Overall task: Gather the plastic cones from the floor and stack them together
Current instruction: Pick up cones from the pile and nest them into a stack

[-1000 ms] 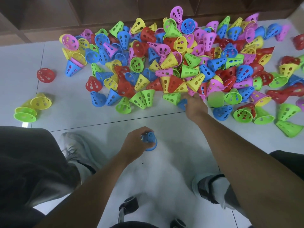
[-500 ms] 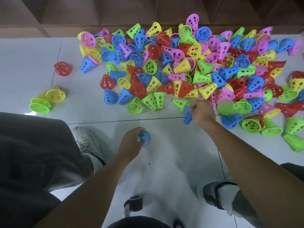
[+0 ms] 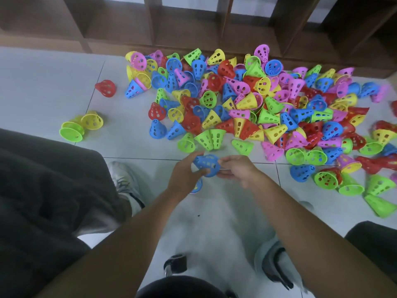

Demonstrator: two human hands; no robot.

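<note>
- At the frame's centre, the left hand (image 3: 183, 177) and right hand (image 3: 237, 171) both pinch a blue cone (image 3: 207, 164), a perforated plastic cone with round holes and a flared rim.
- Under the left hand a second blue cone (image 3: 197, 187) shows only partly; which hand holds it cannot be told.
- The cone pile (image 3: 257, 104), glossy and multicoloured, fills the upper right on the white tiled floor (image 3: 53, 82).
- A red cone (image 3: 106, 88) lies apart, upper left.
- No readable writing.
</note>
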